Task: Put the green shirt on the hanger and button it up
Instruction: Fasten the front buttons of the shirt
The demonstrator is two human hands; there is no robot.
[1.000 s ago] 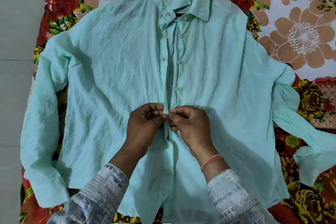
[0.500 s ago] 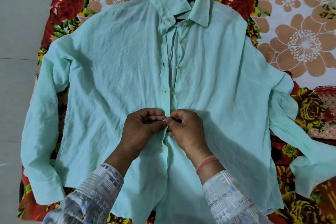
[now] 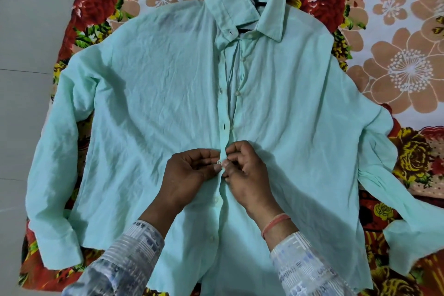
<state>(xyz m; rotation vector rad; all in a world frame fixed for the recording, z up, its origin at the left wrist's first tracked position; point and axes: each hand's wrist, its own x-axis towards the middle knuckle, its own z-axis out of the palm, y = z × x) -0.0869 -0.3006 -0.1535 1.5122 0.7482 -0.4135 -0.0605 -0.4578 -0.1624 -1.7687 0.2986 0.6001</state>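
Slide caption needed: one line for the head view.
Left hand and right hand pinch the green shirt at a button, hanger in its collar, on floral sheet.

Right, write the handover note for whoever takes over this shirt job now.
Left hand: pinching the green shirt at its front edge, by the mid button.
Right hand: pinching the opposite front edge at the same spot.
The shirt lies flat on the floral bedspread, with the black hanger inside the collar.
Done: hanger in; the two buttons below the hands look fastened.
Left: finish this button, then the ones above it, which are open up to the collar.
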